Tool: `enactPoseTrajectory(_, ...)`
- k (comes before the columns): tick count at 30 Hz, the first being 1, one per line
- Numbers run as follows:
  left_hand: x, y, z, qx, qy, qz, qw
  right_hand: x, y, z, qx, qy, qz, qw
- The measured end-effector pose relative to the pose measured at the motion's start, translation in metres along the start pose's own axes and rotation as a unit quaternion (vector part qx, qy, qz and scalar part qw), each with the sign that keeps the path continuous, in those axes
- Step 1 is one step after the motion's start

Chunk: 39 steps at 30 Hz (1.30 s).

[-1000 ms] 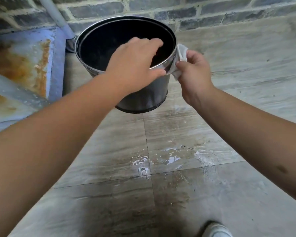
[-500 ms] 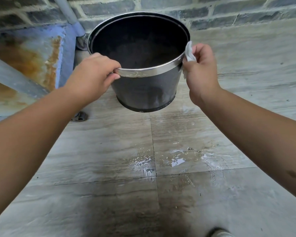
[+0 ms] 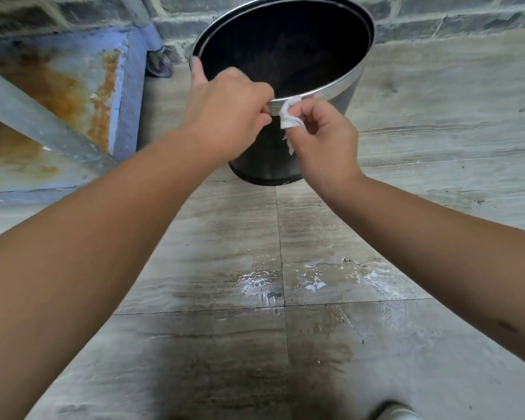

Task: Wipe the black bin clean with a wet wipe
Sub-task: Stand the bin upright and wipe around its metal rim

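Note:
The black bin (image 3: 340, 107), round with a shiny metal rim, is tilted toward me, its dark inside showing. My left hand (image 3: 228, 113) grips the near-left part of the rim, thumb on the outside. My right hand (image 3: 322, 140) pinches a crumpled white wet wipe (image 3: 290, 116) and presses it against the rim at the near side, right beside my left hand. The bin's lower wall is partly hidden behind both hands.
A grey tiled floor (image 3: 285, 328) has a wet patch (image 3: 315, 280) in front of me. A rusty blue metal frame (image 3: 82, 95) stands at the left. A grey brick wall (image 3: 452, 16) runs behind the bin. My shoe tip (image 3: 394, 412) shows at the bottom.
The bin has tilted further toward me and sits closer. My left hand shifted along the rim to the near side. My right hand moved the wipe from the right rim to the near rim.

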<state>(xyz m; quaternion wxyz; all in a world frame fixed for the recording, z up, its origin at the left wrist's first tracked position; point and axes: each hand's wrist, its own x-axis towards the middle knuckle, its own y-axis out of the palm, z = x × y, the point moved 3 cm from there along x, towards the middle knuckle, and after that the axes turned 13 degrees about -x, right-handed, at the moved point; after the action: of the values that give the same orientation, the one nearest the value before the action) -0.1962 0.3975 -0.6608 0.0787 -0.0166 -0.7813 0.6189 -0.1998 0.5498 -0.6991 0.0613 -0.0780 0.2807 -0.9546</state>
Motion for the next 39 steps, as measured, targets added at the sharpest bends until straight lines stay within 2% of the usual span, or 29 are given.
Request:
enactPoseTrajectory(3, 0.001, -0.019, 0.031, 0.001, 0.016, 0.025, 1.0, 0.003, -0.007, -0.005, 0.032, 0.025, -0.01, 0.999)
enactPoseTrajectory(8, -0.016, -0.023, 0.067, 0.012, 0.003, 0.004, 1.0, 0.01, -0.033, -0.016, 0.094, 0.086, -0.09, 0.988)
enactPoseTrajectory(11, -0.009, -0.021, 0.061, 0.033, 0.014, -0.015, 0.999, 0.016, -0.03, -0.016, 0.089, 0.088, -0.103, 0.987)
enactPoseTrajectory(16, -0.008, -0.019, 0.045, 0.045, 0.064, 0.01, 0.997, 0.015, -0.017, -0.018, 0.044, 0.083, -0.086, 0.992)
enactPoseTrajectory(23, -0.016, -0.003, -0.003, 0.033, 0.094, 0.029, 0.995, 0.021, -0.031, -0.022, 0.002, 0.064, -0.06, 0.996)
enactPoseTrajectory(25, -0.015, 0.003, -0.015, 0.033, 0.076, 0.023, 0.996, 0.02, -0.032, -0.018, -0.003, 0.036, -0.052, 0.998)
enactPoseTrajectory(29, -0.012, 0.012, -0.033, 0.052, -0.012, -0.009, 0.999, 0.011, -0.027, 0.001, -0.028, -0.036, -0.037, 0.998)
enactPoseTrajectory(31, -0.007, 0.008, -0.037, 0.042, -0.008, 0.022, 0.999, 0.008, -0.026, 0.004, -0.037, -0.048, -0.022, 0.998)
enactPoseTrajectory(34, 0.001, -0.013, -0.009, -0.032, 0.04, 0.122, 0.991, 0.008, -0.027, 0.004, -0.031, -0.045, -0.009, 0.998)
enactPoseTrajectory(36, -0.002, -0.029, 0.022, -0.003, 0.058, 0.169, 0.984, 0.007, -0.028, 0.005, -0.032, -0.043, -0.01, 0.999)
enactPoseTrajectory(39, -0.014, -0.032, 0.043, 0.026, 0.091, 0.131, 0.987, 0.005, -0.026, 0.007, -0.021, -0.032, -0.001, 0.999)
